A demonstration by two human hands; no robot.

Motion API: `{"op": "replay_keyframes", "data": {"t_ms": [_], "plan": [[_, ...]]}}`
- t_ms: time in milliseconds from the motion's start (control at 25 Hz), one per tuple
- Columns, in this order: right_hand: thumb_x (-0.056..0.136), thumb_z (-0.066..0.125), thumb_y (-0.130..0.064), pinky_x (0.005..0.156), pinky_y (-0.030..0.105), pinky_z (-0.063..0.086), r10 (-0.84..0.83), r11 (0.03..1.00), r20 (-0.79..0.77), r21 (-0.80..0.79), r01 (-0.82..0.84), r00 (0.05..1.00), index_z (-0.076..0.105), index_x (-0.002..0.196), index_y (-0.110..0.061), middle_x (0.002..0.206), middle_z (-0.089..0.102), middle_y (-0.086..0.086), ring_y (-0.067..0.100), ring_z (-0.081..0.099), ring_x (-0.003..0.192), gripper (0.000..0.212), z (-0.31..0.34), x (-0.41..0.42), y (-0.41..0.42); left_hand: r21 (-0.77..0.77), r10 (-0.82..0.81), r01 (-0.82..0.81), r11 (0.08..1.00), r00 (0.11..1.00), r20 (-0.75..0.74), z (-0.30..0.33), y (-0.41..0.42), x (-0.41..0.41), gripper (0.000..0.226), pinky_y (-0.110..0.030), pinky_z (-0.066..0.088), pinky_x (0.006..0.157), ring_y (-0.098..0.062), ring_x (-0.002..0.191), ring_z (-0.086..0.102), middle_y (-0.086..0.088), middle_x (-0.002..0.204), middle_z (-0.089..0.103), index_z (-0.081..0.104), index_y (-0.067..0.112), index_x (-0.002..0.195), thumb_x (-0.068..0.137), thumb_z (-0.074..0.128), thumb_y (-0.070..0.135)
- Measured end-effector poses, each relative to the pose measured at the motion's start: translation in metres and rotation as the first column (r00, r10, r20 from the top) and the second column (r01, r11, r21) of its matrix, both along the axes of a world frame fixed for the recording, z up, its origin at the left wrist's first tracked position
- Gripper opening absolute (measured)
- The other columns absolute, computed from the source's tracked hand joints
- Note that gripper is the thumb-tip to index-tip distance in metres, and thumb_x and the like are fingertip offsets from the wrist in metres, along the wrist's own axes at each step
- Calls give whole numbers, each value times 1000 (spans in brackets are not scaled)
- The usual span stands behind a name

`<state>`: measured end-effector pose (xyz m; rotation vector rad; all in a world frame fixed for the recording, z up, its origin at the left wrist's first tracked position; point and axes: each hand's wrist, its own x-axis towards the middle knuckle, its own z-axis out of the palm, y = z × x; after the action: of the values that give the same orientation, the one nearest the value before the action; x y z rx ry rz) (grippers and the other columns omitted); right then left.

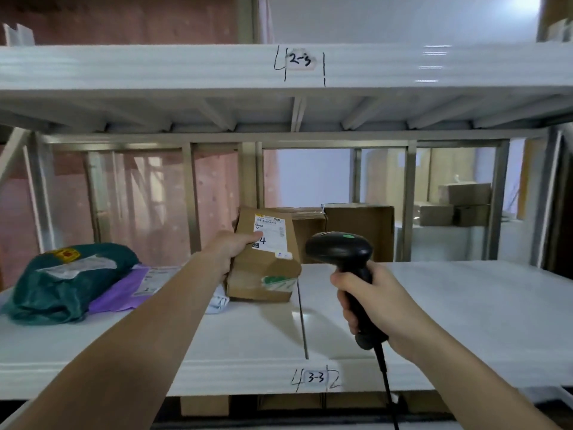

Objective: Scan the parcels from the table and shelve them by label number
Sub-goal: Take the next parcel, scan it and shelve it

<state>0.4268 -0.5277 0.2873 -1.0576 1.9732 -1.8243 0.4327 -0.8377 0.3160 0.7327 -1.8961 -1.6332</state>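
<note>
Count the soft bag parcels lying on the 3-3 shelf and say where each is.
2. The green bag parcel lies at the shelf's far left; the purple bag parcel lies beside it on its right, partly under it. The left forearm may hide more.

Parcel stockroom, by the look of it: white metal shelving [434,305] w/ handwritten bay tags [315,378] "2-3" and "3-3", labelled cardboard boxes [359,231] and poly mailer bags [71,280] on the shelf, a corded barcode scanner [344,259] in hand, more cartons [465,203] stacked behind.
</note>
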Motion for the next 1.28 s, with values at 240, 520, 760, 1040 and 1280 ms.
{"op": "replay_keyframes", "data": {"t_ms": [240,520,760,1040,1280], "plan": [[96,61,-17,53,34,50,-103,995,-4,-2,103,995,58,90,-7,62,55,9,23,50,50,13,-4,32,7,-590,223,-85,803,961,165,-8,-1,4,75,-51,52,104,-31,114,58,-13,142,58,47,11,148,90,79,46],[96,58,-16,52,35,48,-357,934,-5,22,357,934,56,94,-6,60,55,7,22,50,48,11,-14,55,60,-953,-156,128,276,984,87,6,134,-22,45,-46,39,115,-25,140,47,-1,154,54,64,26,138,101,55,52],[96,59,-23,58,41,49,-645,759,-11,111,642,764,57,93,-7,60,60,8,28,52,50,15,-39,83,182,-886,-465,449,114,813,352,-39,307,-67,62,-47,39,119,-25,146,43,3,163,43,45,31,155,101,52,60],[94,63,-20,45,29,45,-889,443,-45,164,881,456,61,93,-13,55,58,1,19,52,48,8,-52,116,359,-783,-708,621,31,567,421,-95,532,-76,68,-43,47,107,-23,135,54,3,154,54,49,35,151,95,49,73],[93,64,-22,53,37,44,-940,313,-74,212,926,334,62,92,-19,58,60,4,23,53,49,3,-71,109,474,-684,-748,729,-35,434,502,-147,653,-105,73,-44,47,108,-24,140,50,1,159,48,39,38,157,93,49,73]]}}
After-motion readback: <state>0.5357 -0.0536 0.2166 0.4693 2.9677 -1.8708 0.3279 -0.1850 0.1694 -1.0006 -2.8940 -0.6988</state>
